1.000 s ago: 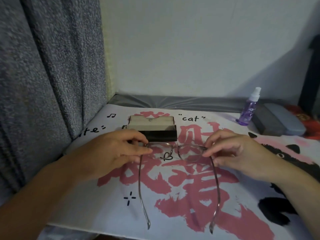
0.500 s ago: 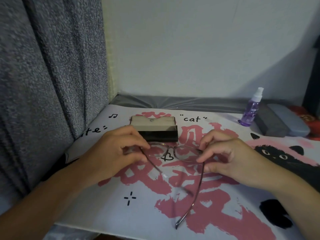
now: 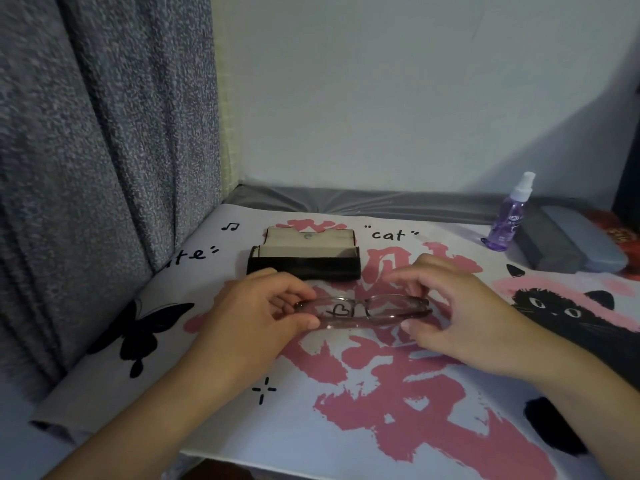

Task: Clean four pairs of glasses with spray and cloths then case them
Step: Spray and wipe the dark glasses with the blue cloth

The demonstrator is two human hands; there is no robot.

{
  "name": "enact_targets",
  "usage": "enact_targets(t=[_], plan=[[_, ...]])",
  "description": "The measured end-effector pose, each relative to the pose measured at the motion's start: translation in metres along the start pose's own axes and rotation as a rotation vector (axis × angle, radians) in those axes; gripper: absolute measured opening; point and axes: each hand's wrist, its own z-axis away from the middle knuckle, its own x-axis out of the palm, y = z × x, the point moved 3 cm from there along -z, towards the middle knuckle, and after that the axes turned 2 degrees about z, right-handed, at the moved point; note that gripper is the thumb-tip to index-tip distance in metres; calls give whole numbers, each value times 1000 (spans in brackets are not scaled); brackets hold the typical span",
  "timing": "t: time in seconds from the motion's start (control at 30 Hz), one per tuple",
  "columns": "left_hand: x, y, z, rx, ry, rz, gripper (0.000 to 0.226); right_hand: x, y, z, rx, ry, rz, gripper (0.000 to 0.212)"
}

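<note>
Both my hands pinch the folded glasses (image 3: 362, 311), left hand (image 3: 258, 317) and right hand (image 3: 460, 315) at either end, just before the open black case (image 3: 304, 259), whose pale inside shows nothing.

Setting: my worktop (image 3: 104, 407) in a dim corner.

A plain pale wall (image 3: 398, 98) stands straight ahead of me, with a diagonal shadow falling across its right side. A grey speckled curtain (image 3: 104, 150) hangs in folds on my left, reaching down to the worktop edge. The worktop carries a printed mat (image 3: 381, 427) with pink brush characters, a black cat, a black butterfly, music notes and the word "cat". A band of grey creased fabric (image 3: 363, 202) runs along the wall behind the mat. Light is low and cool.
</note>
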Motion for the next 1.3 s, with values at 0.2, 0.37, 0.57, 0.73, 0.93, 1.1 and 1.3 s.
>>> enact_targets(t=[0.2, 0.37, 0.57, 0.73, 0.93, 1.1, 1.3], plan=[[-4, -2, 6, -57, -44, 107, 49, 6, -6, -3, -146, 23, 236, 34], [3, 6, 17, 70, -8, 30, 55, 11, -27, -6, -278, 29, 408, 48], [12, 9, 28, 241, 47, -131, 54, 13, -38, -8, -295, 53, 580, 44], [20, 22, 39, 447, 126, -287, 27, 23, -41, 1, -199, 118, 602, 41], [25, 38, 40, 615, 191, -429, 16, 36, -35, 16, 636, 208, -823, 23], [43, 55, 38, 786, 63, -705, 22, 30, -43, 1, 649, 157, -1158, 36], [39, 65, 3, 945, 84, -799, 14, 4, -40, -40, 615, 195, -958, 20]])
